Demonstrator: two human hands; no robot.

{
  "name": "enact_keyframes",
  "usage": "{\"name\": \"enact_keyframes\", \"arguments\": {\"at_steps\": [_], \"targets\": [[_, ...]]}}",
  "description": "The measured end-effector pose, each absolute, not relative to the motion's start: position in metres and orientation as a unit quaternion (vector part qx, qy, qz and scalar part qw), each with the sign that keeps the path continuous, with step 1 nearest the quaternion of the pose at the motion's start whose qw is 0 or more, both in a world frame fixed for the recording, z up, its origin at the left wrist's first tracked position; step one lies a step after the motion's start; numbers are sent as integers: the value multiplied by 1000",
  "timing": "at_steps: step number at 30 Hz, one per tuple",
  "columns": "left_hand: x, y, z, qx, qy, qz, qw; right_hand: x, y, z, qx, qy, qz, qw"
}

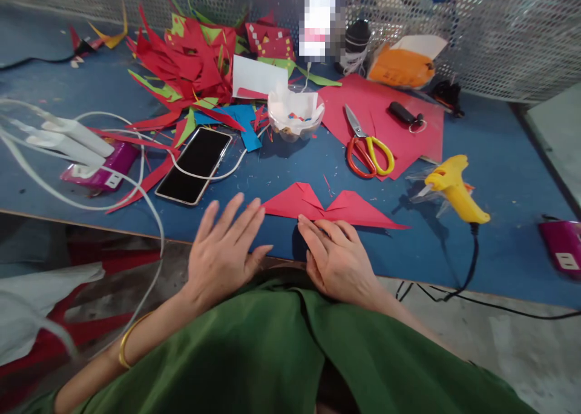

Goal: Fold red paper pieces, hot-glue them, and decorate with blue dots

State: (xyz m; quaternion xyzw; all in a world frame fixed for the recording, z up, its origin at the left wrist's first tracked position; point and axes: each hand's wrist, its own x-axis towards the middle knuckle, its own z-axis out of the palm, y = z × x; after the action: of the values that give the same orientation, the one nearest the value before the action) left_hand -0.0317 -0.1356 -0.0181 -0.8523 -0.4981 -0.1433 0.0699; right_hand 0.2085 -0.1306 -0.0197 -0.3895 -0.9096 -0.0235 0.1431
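Observation:
A folded piece of red paper (290, 201) lies flat on the blue table, with two peaked folds along its top and a long point to the right. My left hand (227, 244) is spread at the paper's left end, palm down over the table edge; its fingertips reach the tip there. Against the lower edge, near the middle of the paper, rests my right hand (338, 250), fingers together and slightly bent. Its index fingertip touches or nearly touches the fold line. Neither hand grips anything that I can see; the right thumb is partly tucked under.
Scissors (361, 144) lie on red sheets (340, 99) beyond the paper. A yellow glue gun (456, 187) stands at the right, its cord over the edge. A phone (195, 166) and white cables lie left. Behind are paper scraps (190, 63) and a plastic bowl (295, 123).

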Motion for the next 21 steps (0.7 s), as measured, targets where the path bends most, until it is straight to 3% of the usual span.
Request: {"name": "enact_keyframes", "arguments": {"at_steps": [5, 21], "targets": [[-11, -125, -30, -905, -400, -144, 33, 207, -131, -18, -402, -903, -12, 153], [4, -124, -28, -892, -431, -121, 67, 255, -149, -23, -481, -857, -78, 169]]}}
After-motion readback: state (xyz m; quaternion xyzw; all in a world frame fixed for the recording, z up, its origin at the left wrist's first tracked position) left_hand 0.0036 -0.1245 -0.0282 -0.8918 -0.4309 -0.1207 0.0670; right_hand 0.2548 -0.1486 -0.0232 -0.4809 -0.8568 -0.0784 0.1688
